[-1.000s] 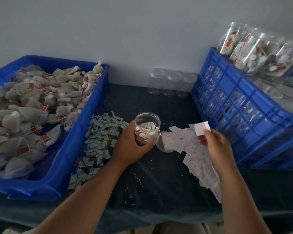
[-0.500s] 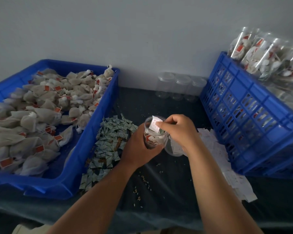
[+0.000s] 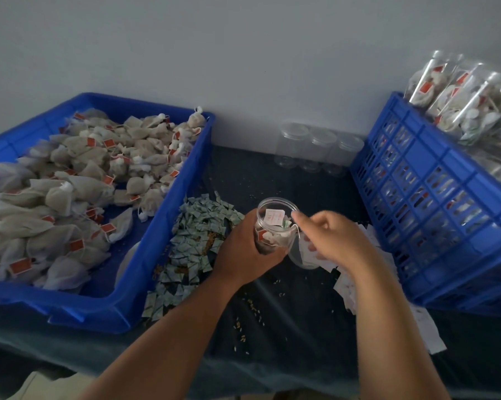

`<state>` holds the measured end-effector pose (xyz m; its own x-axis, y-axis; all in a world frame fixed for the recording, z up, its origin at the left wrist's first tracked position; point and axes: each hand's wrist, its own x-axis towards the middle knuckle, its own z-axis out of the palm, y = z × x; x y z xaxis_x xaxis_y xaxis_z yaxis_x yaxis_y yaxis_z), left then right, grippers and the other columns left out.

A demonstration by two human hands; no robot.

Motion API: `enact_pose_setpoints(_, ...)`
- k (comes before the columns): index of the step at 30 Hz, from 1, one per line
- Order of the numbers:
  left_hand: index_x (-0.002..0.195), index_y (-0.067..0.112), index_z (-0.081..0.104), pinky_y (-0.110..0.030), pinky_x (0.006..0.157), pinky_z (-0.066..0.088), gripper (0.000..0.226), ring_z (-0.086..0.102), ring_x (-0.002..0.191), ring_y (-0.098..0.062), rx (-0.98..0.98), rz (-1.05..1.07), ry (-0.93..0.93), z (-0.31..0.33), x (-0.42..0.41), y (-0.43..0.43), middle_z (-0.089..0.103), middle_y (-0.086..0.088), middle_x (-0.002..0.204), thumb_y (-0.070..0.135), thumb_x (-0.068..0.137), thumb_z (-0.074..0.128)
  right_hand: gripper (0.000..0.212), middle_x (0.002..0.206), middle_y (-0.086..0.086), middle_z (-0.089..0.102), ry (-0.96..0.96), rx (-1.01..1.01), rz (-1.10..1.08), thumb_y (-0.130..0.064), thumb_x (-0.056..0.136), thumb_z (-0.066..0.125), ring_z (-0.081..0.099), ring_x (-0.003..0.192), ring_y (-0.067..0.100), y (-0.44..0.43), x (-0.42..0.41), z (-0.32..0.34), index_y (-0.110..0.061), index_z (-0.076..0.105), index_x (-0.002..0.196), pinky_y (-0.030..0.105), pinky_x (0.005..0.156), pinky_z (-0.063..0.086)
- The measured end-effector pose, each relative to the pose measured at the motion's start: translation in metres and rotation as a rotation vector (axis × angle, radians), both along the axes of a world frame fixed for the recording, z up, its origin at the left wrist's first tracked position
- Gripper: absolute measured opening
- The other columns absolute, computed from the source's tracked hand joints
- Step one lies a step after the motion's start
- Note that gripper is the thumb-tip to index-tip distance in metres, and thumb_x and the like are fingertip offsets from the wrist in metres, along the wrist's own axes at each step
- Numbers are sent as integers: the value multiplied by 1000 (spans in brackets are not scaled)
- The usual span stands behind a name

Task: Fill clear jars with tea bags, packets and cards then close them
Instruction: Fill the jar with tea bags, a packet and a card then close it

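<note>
Your left hand (image 3: pixel 245 246) grips the jar (image 3: pixel 275 226), your right hand (image 3: pixel 334 239) hangs loosely curled and empty at its rim; that draped string (image 3: pixel 298 230) could jam the lid (image 3: pixel 298 254).

Gripping jar (image 3: pixel 275 226) from its left with left hand (image 3: pixel 243 249), fingers curled round the wall, bare forearm angled in from lower left. Holding right hand (image 3: pixel 334 238) just beside the rim, knuckles up, fingers bent and blurred; unclear whether pinching anything.
</note>
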<state>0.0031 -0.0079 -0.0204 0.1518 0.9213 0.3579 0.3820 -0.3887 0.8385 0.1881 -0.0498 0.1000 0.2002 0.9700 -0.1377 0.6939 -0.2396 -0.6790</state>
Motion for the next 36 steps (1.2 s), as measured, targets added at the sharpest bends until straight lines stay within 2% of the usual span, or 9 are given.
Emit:
enact_pose_setpoints(4,129,67,45,-23,88,58,74,65,112,13,-4,4,-3,-2,0,1,65,35,124,58,71,88,22,80,-19,77,-35,16,104,-46,103,67,72,74,-2,-10,0,-1,-32,77,88,28,69,57)
enact_pose_setpoints(7,131,64,46,-29,89,61,74,66,111,10,-18,-8,-21,-1,1,1,66,32,124,59,71,89,21,80,-23,73,-64,108,116,-44,102,69,68,76,-3,-5,-6,3,-32,77,86,26,65,49)
enact_pose_setpoints(11,130,69,43,-14,84,53,76,64,112,14,2,-4,-34,2,0,-2,63,37,126,62,71,89,20,81,-30,70,-56,237,88,-43,99,72,64,81,-10,11,-14,9,-35,76,81,25,62,45)
enact_pose_setpoints(15,132,63,47,-23,86,59,73,67,110,9,-21,-15,-42,0,0,-1,66,32,124,62,72,89,17,77,-13,72,-125,220,75,-41,93,80,66,72,3,33,-24,6,-32,75,78,25,63,43)
enact_pose_setpoints(19,131,57,50,-27,85,61,70,69,106,7,-30,-32,-44,-1,0,0,69,28,121,58,73,90,24,96,-8,64,-291,142,68,-34,84,90,60,77,7,45,-24,-4,-29,67,79,26,60,39)
enact_pose_setpoints(25,132,59,48,-18,91,58,75,65,114,11,-13,-27,-43,-1,-1,0,66,33,126,58,70,90,39,71,-8,62,45,431,-162,-56,107,54,60,62,0,31,9,-10,-28,66,83,29,59,38)
enact_pose_setpoints(30,135,54,51,-11,89,55,73,67,113,10,-20,-50,-78,-2,0,1,68,32,126,52,75,93,23,105,-12,63,-437,-157,177,-53,96,74,61,95,9,2,34,-67,-35,70,110,29,78,51)
enact_pose_setpoints(32,135,58,49,-8,89,52,74,65,115,13,-18,-42,-70,-1,0,1,66,35,128,55,74,92,29,114,-11,58,-508,-70,191,-57,91,78,56,108,13,-10,33,-89,-36,72,110,29,86,48)
enact_pose_setpoints(36,136,55,49,-19,93,55,75,64,116,13,-15,-25,-51,-1,0,0,66,34,128,61,74,90,9,133,-7,59,-494,250,132,-44,95,76,45,129,17,-23,36,-99,-37,74,99,32,102,39)
